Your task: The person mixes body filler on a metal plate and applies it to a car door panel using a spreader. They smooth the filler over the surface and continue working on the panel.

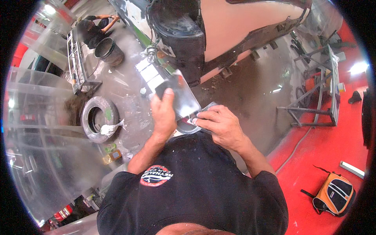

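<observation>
The left hand (163, 115) grips a flat metal board (184, 96). The right hand (219, 124) pinches a small scraper (203, 111) at the board's lower edge.

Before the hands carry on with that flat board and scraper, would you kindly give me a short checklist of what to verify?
1. Left hand grips the flat grey board, thumb on top: ok.
2. Right hand holds a small flat scraper against the board's lower edge: ok.
3. Whether there is filler on the board: cannot tell.
4. Tyre on the floor lies clear of the hands: ok.
5. Another person works apart by the bucket: ok.
</observation>
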`<state>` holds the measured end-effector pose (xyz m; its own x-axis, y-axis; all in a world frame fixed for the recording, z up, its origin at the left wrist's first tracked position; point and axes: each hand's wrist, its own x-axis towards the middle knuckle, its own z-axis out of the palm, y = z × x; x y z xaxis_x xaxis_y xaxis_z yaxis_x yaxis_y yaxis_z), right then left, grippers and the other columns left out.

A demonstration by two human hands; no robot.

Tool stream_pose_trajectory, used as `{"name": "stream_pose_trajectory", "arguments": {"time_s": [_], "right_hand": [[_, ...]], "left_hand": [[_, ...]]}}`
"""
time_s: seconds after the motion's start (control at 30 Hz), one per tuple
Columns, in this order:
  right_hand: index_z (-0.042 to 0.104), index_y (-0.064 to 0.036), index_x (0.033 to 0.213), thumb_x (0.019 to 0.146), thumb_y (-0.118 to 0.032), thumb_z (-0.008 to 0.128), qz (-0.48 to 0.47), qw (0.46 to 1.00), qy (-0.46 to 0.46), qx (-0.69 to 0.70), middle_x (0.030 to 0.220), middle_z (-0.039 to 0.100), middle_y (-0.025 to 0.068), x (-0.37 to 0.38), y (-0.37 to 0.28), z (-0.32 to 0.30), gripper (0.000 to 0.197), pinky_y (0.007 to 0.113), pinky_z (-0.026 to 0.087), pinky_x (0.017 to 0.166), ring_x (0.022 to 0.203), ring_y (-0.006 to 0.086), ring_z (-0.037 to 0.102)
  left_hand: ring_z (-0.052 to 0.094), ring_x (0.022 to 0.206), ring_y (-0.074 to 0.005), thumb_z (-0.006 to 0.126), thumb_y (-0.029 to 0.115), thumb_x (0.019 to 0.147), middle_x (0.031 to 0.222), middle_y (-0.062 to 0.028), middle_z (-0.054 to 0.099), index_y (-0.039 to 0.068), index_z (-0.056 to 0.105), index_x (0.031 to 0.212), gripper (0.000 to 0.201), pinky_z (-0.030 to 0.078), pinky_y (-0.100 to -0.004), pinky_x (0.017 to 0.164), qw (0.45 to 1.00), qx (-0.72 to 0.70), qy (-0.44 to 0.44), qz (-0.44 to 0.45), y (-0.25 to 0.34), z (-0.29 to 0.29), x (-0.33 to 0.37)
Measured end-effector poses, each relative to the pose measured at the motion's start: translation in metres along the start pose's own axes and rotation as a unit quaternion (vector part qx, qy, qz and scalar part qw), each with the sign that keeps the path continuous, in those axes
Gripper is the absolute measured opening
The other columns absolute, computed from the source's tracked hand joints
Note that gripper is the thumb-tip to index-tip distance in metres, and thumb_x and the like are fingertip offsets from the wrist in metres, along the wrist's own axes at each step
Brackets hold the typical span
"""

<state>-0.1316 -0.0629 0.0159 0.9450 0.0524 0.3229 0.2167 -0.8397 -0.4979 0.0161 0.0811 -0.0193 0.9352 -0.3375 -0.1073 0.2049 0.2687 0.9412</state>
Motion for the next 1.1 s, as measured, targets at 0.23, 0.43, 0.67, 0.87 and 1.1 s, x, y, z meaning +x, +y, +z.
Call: {"name": "stream_pose_trajectory", "arguments": {"time_s": [0.23,0.43,0.67,0.87,1.1], "right_hand": [[0.068,-0.0136,0.127,0.074,-0.004,0.073,-0.051,0.989,0.121,0.063,0.13,0.063,0.009,0.011,-0.013,0.005,0.053,0.044,0.048,0.101,0.119,0.0362,0.054],[0.067,-0.0118,0.125,0.077,-0.002,0.067,0.089,0.976,0.189,-0.067,0.124,0.064,0.0107,-0.005,0.038,0.029,0.05,0.043,0.048,0.1,0.117,0.0338,0.057],[0.07,-0.0119,0.119,0.073,0.001,0.064,0.012,0.998,0.037,-0.042,0.126,0.065,0.0069,0.008,0.004,-0.003,0.048,0.041,0.05,0.1,0.113,0.0314,0.059],[0.071,-0.0185,0.12,0.077,-0.01,0.069,0.005,0.977,0.167,-0.134,0.127,0.064,0.0049,-0.03,0.045,0.016,0.044,0.049,0.047,0.104,0.116,0.0293,0.056],[0.071,-0.0165,0.117,0.071,-0.009,0.069,0.082,0.977,0.192,-0.038,0.12,0.065,0.003,-0.018,0.03,0.022,0.047,0.044,0.047,0.1,0.113,0.0275,0.057]], "left_hand": [[0.068,0.099,-0.0196,0.054,0.017,0.103,0.112,-0.009,0.067,0.002,0.058,0.123,0.026,0.057,-0.0367,0.085,0.962,-0.181,-0.051,-0.197,0.004,0.003,0.001],[0.069,0.098,-0.0221,0.053,0.016,0.102,0.113,-0.0103,0.068,0.001,0.057,0.126,0.028,0.058,-0.0376,0.087,0.967,-0.178,-0.045,-0.175,0.009,0.002,0.001],[0.069,0.095,-0.0214,0.053,0.014,0.101,0.114,-0.0121,0.067,-0.001,0.057,0.125,0.028,0.059,-0.0379,0.084,0.982,-0.009,-0.147,-0.12,-0.002,0.005,0.009],[0.07,0.096,-0.024,0.055,0.014,0.1,0.111,-0.0126,0.068,-0.001,0.053,0.128,0.032,0.06,-0.0387,0.085,0.936,-0.151,-0.14,-0.286,-0.012,-0.005,0.015],[0.065,0.104,-0.0197,0.047,0.025,0.107,0.117,-0.0108,0.066,-0.001,0.057,0.128,0.035,0.051,-0.0353,0.093,0.971,0.076,-0.163,-0.156,0.0,0.023,-0.003]]}}
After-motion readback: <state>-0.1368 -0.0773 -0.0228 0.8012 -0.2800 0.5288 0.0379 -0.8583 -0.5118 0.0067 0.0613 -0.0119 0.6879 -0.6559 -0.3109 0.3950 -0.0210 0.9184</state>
